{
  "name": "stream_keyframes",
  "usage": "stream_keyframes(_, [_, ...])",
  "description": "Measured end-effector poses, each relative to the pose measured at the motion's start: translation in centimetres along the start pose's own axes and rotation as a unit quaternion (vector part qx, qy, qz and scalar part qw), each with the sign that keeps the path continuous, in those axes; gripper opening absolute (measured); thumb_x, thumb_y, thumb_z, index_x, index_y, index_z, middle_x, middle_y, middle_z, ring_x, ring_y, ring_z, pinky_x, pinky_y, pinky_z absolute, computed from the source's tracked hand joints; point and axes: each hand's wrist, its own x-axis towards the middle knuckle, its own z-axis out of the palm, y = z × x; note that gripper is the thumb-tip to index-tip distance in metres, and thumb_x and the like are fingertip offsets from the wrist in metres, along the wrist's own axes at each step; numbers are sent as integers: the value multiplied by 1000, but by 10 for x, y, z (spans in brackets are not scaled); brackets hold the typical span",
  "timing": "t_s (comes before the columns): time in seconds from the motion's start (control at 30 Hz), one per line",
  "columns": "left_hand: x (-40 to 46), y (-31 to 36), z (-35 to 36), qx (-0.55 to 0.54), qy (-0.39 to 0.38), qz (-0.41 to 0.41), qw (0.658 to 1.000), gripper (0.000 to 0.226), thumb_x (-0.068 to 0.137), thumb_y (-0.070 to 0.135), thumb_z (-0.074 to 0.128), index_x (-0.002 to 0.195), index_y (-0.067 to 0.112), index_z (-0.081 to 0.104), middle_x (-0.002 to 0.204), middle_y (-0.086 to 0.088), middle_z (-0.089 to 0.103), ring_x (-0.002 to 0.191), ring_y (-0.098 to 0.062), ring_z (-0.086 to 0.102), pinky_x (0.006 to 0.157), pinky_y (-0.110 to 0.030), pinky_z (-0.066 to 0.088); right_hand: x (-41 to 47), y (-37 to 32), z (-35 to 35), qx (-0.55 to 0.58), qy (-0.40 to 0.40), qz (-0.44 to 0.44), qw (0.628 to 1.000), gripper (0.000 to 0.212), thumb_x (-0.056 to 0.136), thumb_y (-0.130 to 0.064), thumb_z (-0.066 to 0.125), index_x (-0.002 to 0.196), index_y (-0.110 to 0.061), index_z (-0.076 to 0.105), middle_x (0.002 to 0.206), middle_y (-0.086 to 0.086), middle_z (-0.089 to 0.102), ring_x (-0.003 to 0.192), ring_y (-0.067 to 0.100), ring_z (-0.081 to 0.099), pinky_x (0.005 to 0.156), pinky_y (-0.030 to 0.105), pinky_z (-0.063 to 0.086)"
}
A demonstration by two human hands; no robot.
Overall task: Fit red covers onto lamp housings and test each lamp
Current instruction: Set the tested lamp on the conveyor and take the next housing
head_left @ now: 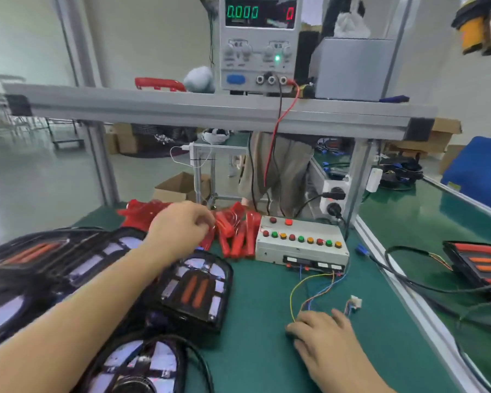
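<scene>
one left-hand grip (182, 225), fingers curled, among red covers (236, 234); hold unclear; right hand (321, 333) flat

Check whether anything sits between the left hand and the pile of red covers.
Nothing visible does. The left hand is already at the front edge of the red covers, fingers curled toward them, though blur hides whether it grips one. The open lamp housing lies just below the wrist, on the near side, not in the path.

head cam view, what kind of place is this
Most likely an electronics assembly and test bench in a small factory: a bench power supply on the aluminium shelf, a test box with coloured buttons, and red covers piled beside lamp housings.
</scene>
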Motion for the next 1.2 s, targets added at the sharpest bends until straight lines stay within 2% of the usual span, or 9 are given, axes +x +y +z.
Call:
stream_keyframes(0.1, [12, -30, -10, 72, -79, -56, 993, 18, 83, 22, 63, 97, 19, 72, 98, 2, 71, 88, -18, 62, 82, -30, 49, 4, -5, 6, -5, -18, 21, 1000, 49, 19, -35, 96, 62, -39, 71, 65, -18, 63, 56, 3, 64, 62, 40, 58])
stream_keyframes(0.23, [7, -45, 9, 122, -209, -94, 966, 44, 84, 46, 59, 114, 15, 64, 112, -2, 66, 101, -20, 60, 87, -32, 49, 11, -18, 5, 44, -21, 67, 997, 46, 31, -26, 96, 71, -32, 74, 74, -11, 66, 65, 10, 68, 63, 38, 58])
stream_keyframes(0.37, [6, -47, 30, 160, -229, -93, 956, 53, 87, 48, 52, 127, 14, 53, 128, -4, 58, 115, -23, 54, 92, -34, 46, 26, -41, -2, 170, -119, 97, 973, 33, 93, -36, 57, 126, -29, 59, 114, -7, 59, 108, 12, 56, 92, 28, 41])
stream_keyframes(0.43, [5, -44, 34, 170, -229, -95, 954, 48, 89, 43, 49, 129, 16, 51, 128, -4, 57, 114, -25, 54, 90, -34, 46, 35, -58, 0, 318, -159, 172, 919, 39, 98, -43, 47, 132, -25, 54, 105, -8, 60, 99, 9, 57, 88, 24, 42])
stream_keyframes(0.57, [3, -41, 35, 168, -234, -99, 952, 41, 90, 22, 48, 130, 14, 50, 130, -8, 56, 117, -29, 53, 94, -36, 46, 63, -92, 1, 627, -254, 334, 656, 47, 96, -42, 52, 120, -3, 60, 98, 8, 71, 77, 15, 63, 71, 27, 54])
stream_keyframes(0.67, [-1, -41, 33, 82, -226, -101, 965, 39, 89, 11, 51, 128, 9, 54, 130, -10, 57, 118, -27, 53, 97, -34, 44, 77, -102, 6, 705, -242, 398, 535, 32, 94, -32, 60, 105, -4, 67, 81, 5, 70, 67, 16, 63, 58, 23, 54])
stream_keyframes(0.9, [-8, -44, 8, -257, -130, -99, 953, 35, 88, 3, 60, 121, 16, 62, 106, 4, 67, 99, -7, 61, 93, -24, 42, 85, -83, 6, 782, -113, 470, 394, 16, 88, -18, 67, 75, -8, 64, 55, 4, 60, 44, 12, 50, 38, 19, 45])
stream_keyframes(1.03, [-8, -44, -7, -242, -57, -49, 967, 41, 81, -5, 65, 106, 28, 66, 97, 4, 67, 73, 1, 58, 81, -26, 47, 83, -55, -12, 827, -36, 424, 368, 13, 76, -24, 69, 78, -11, 65, 61, 5, 60, 44, 12, 51, 40, 19, 45])
stream_keyframes(1.2, [-8, -44, -9, -119, -77, 13, 990, 39, 83, 19, 68, 121, 26, 61, 121, 1, 60, 109, -16, 55, 102, -38, 40, 80, -15, -39, 859, 27, 342, 380, 30, 75, -33, 62, 91, -12, 77, 94, 10, 74, 75, 21, 69, 62, 33, 60])
